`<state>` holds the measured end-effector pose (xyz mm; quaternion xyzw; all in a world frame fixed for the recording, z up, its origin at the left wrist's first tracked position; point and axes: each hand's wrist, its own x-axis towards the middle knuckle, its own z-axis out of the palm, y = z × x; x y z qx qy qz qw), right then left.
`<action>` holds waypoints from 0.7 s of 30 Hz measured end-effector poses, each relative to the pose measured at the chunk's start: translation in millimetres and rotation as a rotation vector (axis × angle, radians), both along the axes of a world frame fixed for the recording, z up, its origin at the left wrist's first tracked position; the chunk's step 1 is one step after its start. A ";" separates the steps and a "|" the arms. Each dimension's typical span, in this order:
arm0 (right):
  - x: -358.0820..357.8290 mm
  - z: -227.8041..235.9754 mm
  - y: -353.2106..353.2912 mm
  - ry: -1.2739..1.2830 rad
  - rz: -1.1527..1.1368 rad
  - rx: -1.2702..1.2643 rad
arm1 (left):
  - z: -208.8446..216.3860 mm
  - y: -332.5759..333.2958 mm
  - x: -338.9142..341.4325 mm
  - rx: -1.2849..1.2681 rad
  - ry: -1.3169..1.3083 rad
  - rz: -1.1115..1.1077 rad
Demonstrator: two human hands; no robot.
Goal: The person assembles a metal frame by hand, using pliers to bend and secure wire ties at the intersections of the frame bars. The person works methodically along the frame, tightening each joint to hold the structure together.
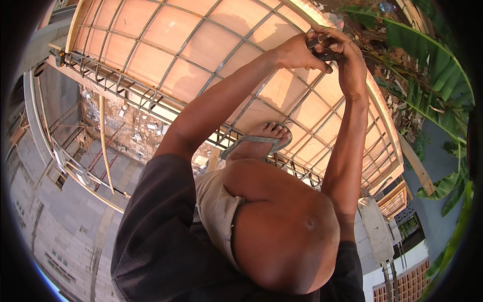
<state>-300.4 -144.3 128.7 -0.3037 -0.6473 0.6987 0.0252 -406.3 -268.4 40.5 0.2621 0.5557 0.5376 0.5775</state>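
Both hands meet at the far edge of a reinforcing bar grid (214, 75), which lies over orange-brown formwork panels (241, 58). My left hand (294, 52) is closed, its thumb stretched toward my right hand (350, 64). The right one is closed too, its fingers bent in against the left. Between them sits a small dark object (327, 54), perhaps a hand tool; the fingers cover most of it, so its kind does not show. My sandalled foot (259, 141) rests at the grid's near side, below the hands.
A wooden side board (387, 121) borders the formwork on the right, with banana leaves (427, 55) beyond it. Along the near side runs a bundle of bars with stirrups (146, 98). Past it there is a drop to rubble (133, 121), a wooden pole (105, 143) and grey block walls (65, 216).
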 end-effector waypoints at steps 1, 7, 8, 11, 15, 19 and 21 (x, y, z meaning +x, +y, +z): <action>-8.8 1.2 1.0 0.007 0.023 0.014 | 5.4 -2.5 -1.5 0.048 -0.098 0.089; -35.7 -15.1 14.3 0.024 0.047 -0.168 | 2.2 2.5 -10.0 0.137 -0.125 0.163; -37.6 -15.9 14.6 0.022 0.027 -0.165 | -3.8 4.2 -10.8 0.145 -0.158 0.165; -42.2 -10.2 12.2 0.013 -0.051 -0.176 | -3.9 6.0 -10.6 0.084 -0.209 0.171; -49.4 -24.3 29.2 -0.010 -0.058 -0.202 | -2.6 15.4 -10.0 0.012 -0.157 0.155; -54.0 -39.9 32.6 -0.011 -0.131 -0.197 | -6.8 22.9 -9.4 -0.032 -0.150 0.221; -59.8 -41.4 28.9 0.030 -0.129 -0.222 | -7.5 22.7 -11.0 -0.084 -0.124 0.238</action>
